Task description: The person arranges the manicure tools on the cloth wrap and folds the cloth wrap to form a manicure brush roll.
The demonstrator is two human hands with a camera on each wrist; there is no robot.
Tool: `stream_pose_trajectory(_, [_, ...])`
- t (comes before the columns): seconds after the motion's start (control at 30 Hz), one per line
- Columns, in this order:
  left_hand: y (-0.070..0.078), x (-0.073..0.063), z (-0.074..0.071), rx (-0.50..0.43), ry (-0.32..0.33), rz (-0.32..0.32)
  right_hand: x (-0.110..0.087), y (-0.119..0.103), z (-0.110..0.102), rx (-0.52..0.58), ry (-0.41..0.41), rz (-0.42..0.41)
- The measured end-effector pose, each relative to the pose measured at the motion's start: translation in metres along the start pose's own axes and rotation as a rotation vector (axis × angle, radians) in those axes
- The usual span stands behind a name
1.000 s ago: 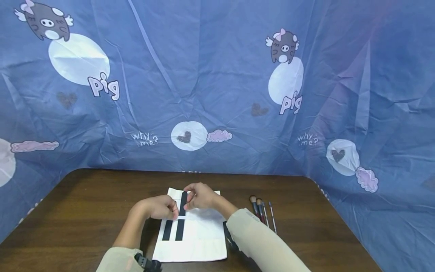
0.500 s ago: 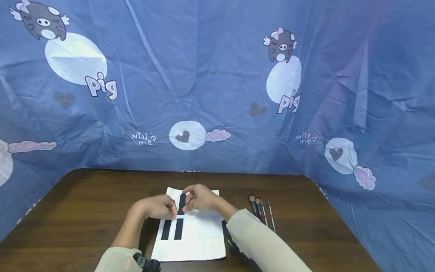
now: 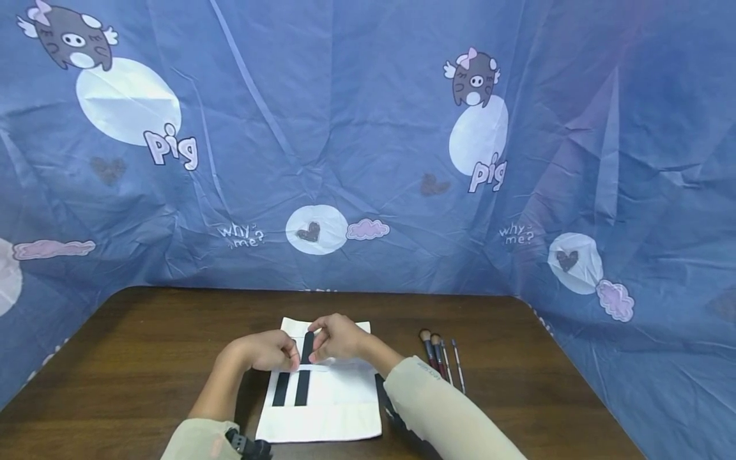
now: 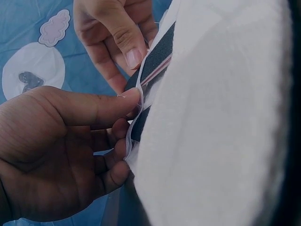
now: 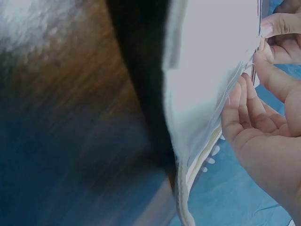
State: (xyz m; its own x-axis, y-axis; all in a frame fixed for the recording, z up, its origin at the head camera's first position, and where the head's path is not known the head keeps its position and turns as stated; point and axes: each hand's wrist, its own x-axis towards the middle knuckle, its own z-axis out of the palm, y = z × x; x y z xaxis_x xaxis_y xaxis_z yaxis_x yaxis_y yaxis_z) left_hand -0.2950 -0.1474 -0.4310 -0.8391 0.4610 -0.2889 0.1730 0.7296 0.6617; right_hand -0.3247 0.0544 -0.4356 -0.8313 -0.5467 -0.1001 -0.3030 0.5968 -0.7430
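A white cloth roll (image 3: 345, 418) with a pale band across its middle lies on the table. Two black strips (image 3: 281, 388) show below the band. One continues above it as a round-ended black nail file (image 3: 308, 348), its grainy face and layered pinkish edge visible in the left wrist view. My right hand (image 3: 340, 337) holds the file's upper part between thumb and fingers. With thumb and fingertips, my left hand (image 3: 266, 351) pinches the white band's edge (image 4: 139, 110) just left of the file. The other strip's upper end is hidden behind the left hand.
To the right of the roll, two makeup brushes (image 3: 430, 348) and two thin slender tools (image 3: 458, 364) lie side by side on the dark wooden table (image 3: 172, 332). A blue printed curtain (image 3: 374, 160) hangs behind the table's far edge.
The nail file has slid slightly down toward the band, and my right hand has come down with it. My left hand keeps its pinch in about the same place.
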Motion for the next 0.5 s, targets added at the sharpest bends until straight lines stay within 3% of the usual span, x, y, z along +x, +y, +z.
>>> stream_pose_trajectory(0.17, [0.0002, 0.0006, 0.0000, -0.004, 0.008, -0.003, -0.0009, -0.0001, 0.0005, 0.009, 0.005, -0.012])
stream_pose_trajectory(0.5, [-0.0028, 0.0004, -0.0005, 0.002, 0.010, 0.057, -0.0008, 0.0004, 0.0036, -0.017, 0.020, -0.031])
